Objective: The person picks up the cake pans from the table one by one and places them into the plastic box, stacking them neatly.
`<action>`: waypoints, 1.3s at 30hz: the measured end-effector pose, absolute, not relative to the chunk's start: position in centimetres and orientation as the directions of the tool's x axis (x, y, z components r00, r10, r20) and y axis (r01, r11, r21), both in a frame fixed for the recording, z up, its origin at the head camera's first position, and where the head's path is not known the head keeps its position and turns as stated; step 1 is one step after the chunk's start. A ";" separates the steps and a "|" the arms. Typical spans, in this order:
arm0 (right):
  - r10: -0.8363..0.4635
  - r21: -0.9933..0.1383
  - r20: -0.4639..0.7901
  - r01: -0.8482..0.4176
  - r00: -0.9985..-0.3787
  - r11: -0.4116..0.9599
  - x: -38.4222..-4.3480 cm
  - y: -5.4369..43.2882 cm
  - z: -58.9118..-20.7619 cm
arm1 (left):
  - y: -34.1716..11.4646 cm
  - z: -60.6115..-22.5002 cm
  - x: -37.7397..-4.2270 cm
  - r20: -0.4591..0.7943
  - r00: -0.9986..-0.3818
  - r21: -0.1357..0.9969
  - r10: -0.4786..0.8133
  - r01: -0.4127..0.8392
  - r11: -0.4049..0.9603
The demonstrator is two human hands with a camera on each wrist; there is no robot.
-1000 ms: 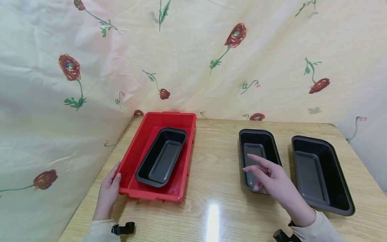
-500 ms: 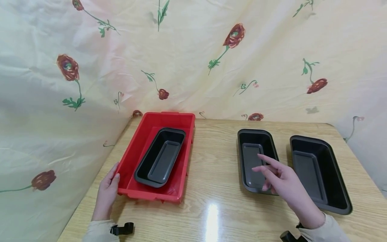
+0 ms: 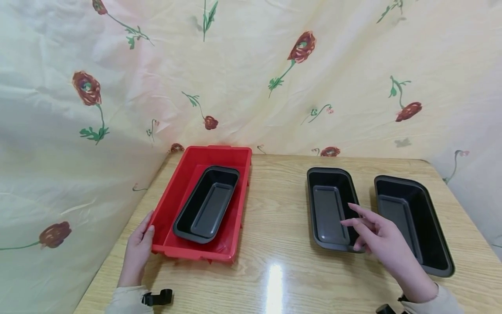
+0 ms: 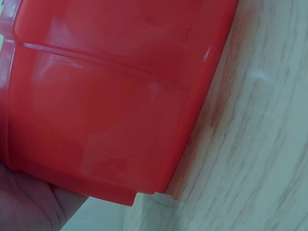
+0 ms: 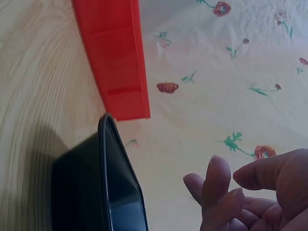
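My left hand [image 3: 137, 244] grips the near left corner of a red plastic tray [image 3: 172, 192], thumb along the rim. Close up in the left wrist view, the tray's outer side [image 4: 106, 115] fills most of the picture and the palm [image 4: 33, 202] lies against its edge. A dark loaf pan [image 3: 211, 207] lies slanted inside the tray. Over the right side of a second dark loaf pan [image 3: 327, 213] hovers my right hand [image 3: 378, 235], fingers loosely bent with nothing between them. The right wrist view has these fingers [image 5: 219, 180] apart from the pan's wall [image 5: 82, 178].
A third dark loaf pan [image 3: 396, 213] stands at the right of the wooden table [image 3: 282, 196], partly behind the right hand. Flowered cloth [image 3: 243, 78] hangs along the back and left edges. Bare wood separates the tray from the two pans.
My right hand has moved rightward, from over the middle of the second loaf pan to its right edge. The left hand keeps its grip on the tray.
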State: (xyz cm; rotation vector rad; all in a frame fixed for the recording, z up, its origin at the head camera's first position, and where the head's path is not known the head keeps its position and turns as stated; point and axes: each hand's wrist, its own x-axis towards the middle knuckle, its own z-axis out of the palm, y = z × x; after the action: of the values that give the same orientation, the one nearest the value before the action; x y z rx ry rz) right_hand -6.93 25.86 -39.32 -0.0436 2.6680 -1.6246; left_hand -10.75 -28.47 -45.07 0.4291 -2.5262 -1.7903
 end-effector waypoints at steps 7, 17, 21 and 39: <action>0.015 -0.835 0.035 -0.021 -0.999 0.550 -6.5 27.2 -39.7 | -28.5 -45.1 -10.7 -0.151 -0.961 0.923 -0.234 -0.221 0.315; 0.087 -0.759 0.065 0.007 -0.994 0.651 -5.8 28.3 -40.4 | -28.5 -45.0 -10.6 -0.164 -0.959 0.924 -0.232 -0.232 0.303; 0.107 -0.749 0.060 0.027 -0.992 0.662 -5.6 28.7 -40.6 | -28.5 -45.0 -10.6 -0.166 -0.959 0.925 -0.232 -0.233 0.300; 0.154 -0.643 0.039 0.093 -0.987 0.760 -5.1 29.8 -41.5 | -28.5 -45.2 -10.7 -0.165 -0.959 0.930 -0.229 -0.228 0.288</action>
State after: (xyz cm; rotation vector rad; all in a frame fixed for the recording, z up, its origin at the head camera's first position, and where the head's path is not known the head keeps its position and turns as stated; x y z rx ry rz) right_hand -5.13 29.81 -41.53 0.2125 3.0311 -1.0990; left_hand -10.67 -28.47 -45.24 0.4473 -2.5205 -1.8205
